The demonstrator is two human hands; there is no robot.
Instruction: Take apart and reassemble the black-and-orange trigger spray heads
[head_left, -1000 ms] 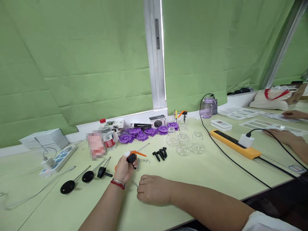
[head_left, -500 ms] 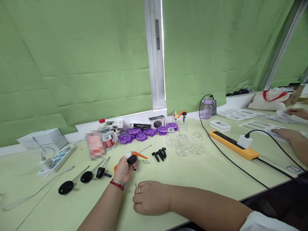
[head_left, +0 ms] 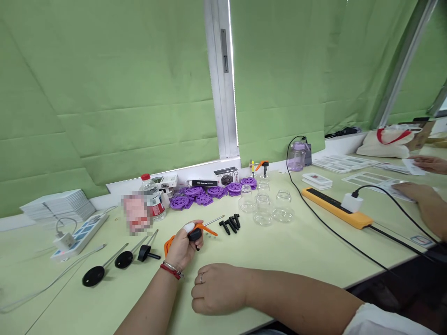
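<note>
My left hand (head_left: pixel 185 246) is closed round a black lid (head_left: pixel 194 234) with an orange lever (head_left: pixel 208 230). A thin metal rod (head_left: pixel 213 219) points right from it, and an orange loop (head_left: pixel 169 244) shows behind my fingers. My right hand (head_left: pixel 217 287) is a fist just above the table, nearer me; whatever it holds is hidden. Several small black L-shaped parts (head_left: pixel 229 224) lie past my left hand. Left of it rest black round lids with metal rods: two face-up discs (head_left: pixel 93 276) (head_left: pixel 124 259) and one on its side (head_left: pixel 144 252).
Clear glass jars (head_left: pixel 262 215), purple openwork discs (head_left: pixel 204 198) and a red-capped bottle (head_left: pixel 157 204) stand farther back. A yellow power strip (head_left: pixel 337 208) and black cable lie right; a white power strip (head_left: pixel 80 237) lies left. Another person's hands (head_left: pixel 407 190) touch papers at far right.
My left hand has shifted slightly right with the lid and turned a little. The small metal tip above my right fist no longer shows. The view has moved slightly.
</note>
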